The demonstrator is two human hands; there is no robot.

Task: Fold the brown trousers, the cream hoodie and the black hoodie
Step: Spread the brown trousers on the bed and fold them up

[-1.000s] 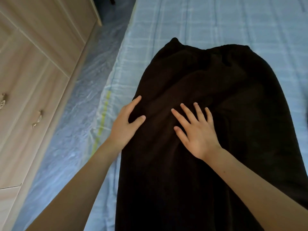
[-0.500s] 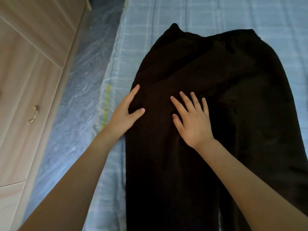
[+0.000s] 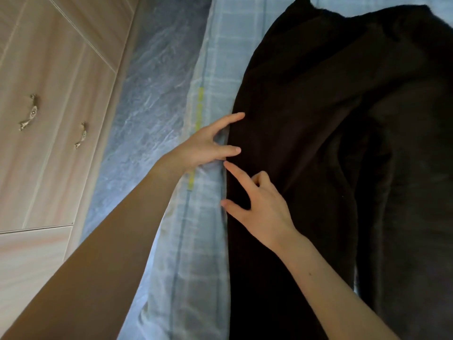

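Observation:
The dark brown trousers (image 3: 318, 119) lie flat and lengthwise on the bed, waistband at the far end, with a fold ridge running down their right half. My left hand (image 3: 203, 146) is at their left edge: forefinger and thumb lie straight on the fabric, and the other fingers dip beside the edge. Just below it, my right hand (image 3: 264, 212) rests on the same edge with forefinger and thumb spread and the other fingers curled on the cloth. Neither hoodie is in view.
The bed's light blue checked sheet (image 3: 196, 266) shows as a narrow strip left of the trousers. A shiny bluish gap (image 3: 147, 94) separates the bed from a light wooden wardrobe (image 3: 49, 168) with metal handles on the left.
Both hands slid left from the middle of the trousers to their left edge. My right hand went from flat, spread fingers to partly curled. The view shifted closer and leftward.

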